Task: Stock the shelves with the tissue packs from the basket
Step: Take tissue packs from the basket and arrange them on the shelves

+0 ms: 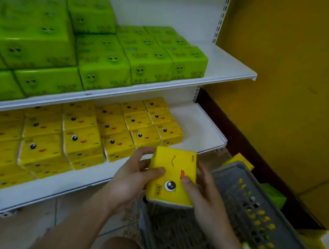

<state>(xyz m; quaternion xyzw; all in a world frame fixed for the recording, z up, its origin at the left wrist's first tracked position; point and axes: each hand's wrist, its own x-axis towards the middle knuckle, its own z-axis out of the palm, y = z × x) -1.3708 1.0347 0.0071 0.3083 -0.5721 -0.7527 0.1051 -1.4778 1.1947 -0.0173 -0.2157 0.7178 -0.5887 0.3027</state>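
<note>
Above the grey basket (253, 213), both hands, left (131, 175) and right (205, 197), clasp a yellow tissue pack (172, 175), face up, long axis pointing toward the lower shelf (198, 125) of yellow packs (83, 139); yellow wall (297, 70) behind

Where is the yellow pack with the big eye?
In the head view, low and centre-right: the yellow pack is held between the left hand and right hand, above the grey basket, before the lower shelf.

Open room at the right end of the lower shelf (199, 127), bare white past the last yellow packs (101, 133). The upper shelf (228, 70) overhangs it, and the grey basket (239, 203) crowds its front right corner.
</note>
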